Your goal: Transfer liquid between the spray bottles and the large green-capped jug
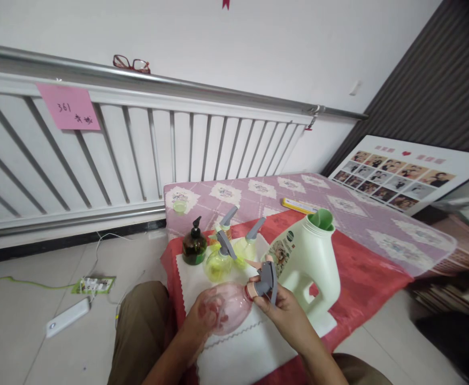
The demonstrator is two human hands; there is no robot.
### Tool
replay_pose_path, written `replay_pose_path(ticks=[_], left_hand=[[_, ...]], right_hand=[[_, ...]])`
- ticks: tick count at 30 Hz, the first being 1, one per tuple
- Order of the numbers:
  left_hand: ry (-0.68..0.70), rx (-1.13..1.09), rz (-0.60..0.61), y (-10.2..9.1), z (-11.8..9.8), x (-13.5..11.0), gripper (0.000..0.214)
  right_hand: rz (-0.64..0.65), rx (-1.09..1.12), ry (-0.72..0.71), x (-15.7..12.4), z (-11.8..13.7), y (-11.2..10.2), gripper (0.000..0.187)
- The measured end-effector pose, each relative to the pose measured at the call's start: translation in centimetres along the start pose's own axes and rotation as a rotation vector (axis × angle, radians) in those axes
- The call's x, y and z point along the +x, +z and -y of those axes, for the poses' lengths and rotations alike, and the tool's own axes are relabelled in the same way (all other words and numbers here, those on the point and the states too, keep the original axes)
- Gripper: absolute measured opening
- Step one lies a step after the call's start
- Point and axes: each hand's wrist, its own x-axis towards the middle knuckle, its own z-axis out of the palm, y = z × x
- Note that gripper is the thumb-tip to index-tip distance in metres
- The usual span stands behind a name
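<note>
A clear pink spray bottle (232, 309) is tilted on its side above the white cloth (254, 347). My left hand (198, 326) wraps round its rounded body. At the neck, my right hand (280, 307) grips the grey trigger spray head (267, 280) by its collar, which sits at the bottle's mouth. Just beyond stand a yellow-green spray bottle (218, 264), a second one (245, 248) and a third (225, 229) partly hidden behind. A dark green pump bottle (194, 248) is to their left. Right of my hands stands a large pale green jug (318, 256), uncapped.
The table has a patterned lilac cover (234, 195) and a red cloth (362, 267). A yellow box (300, 206) and a small green cap (179, 206) lie on it. Behind is a white radiator (202, 144); a power strip (68, 318) lies on the floor at left.
</note>
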Motion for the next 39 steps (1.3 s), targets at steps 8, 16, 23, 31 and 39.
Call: replay_pose_path(ticks=[8,16,23,31,39], left_hand=[[0.088,0.116,-0.052,-0.1,0.5,0.3,0.068],[0.077,0.208,-0.135,0.2,0.5,0.2,0.085],[0.136,0.198,-0.032,0.1,0.4,-0.1,0.085],[0.085,0.199,-0.130,-0.6,1.5,0.0,0.103],[0.002,-0.054,-0.067,0.0,0.4,-0.2,0.089]], right_hand=[[-0.028,0.007,0.010,-0.3,-0.6,0.1,0.035],[-0.121,0.043,0.027,-0.6,-0.4,0.9,0.033],[-0.342,0.161,0.078,-1.0,-2.0,3.0,0.038],[-0.512,0.236,0.097,-1.3,-3.1,5.6,0.035],[-0.446,0.263,0.080,-1.6,-1.4,5.4,0.047]])
